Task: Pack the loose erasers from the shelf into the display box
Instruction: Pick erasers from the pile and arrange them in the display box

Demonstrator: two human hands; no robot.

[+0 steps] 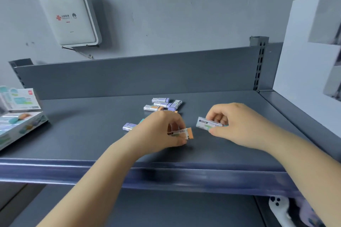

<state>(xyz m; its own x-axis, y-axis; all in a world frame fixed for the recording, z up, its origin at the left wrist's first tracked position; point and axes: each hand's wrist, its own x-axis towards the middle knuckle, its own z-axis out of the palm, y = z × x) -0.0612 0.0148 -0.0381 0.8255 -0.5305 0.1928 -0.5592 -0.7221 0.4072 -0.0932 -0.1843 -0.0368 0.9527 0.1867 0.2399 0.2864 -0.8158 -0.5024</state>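
**Two hands, one eraser each, above the grey shelf**

At nine o'clock the display box (20, 125) sits at the left end of the shelf (83, 134), its lid raised and rows of sleeved erasers showing inside. Moving right, a lone purple eraser (129, 126) lies flat just beside the left wrist. The left hand (162, 131) has its fingers curled round an orange-tipped eraser (185, 133), pinching it with the orange end pointing toward three o'clock. Behind it, at twelve o'clock, a loose cluster of erasers (163, 105) rests on the shelf. Just right of centre, the right hand (232, 121) grips a green-tipped eraser (208, 124) between thumb and fingers, its white sleeve facing the left hand, the two erasers near but apart.
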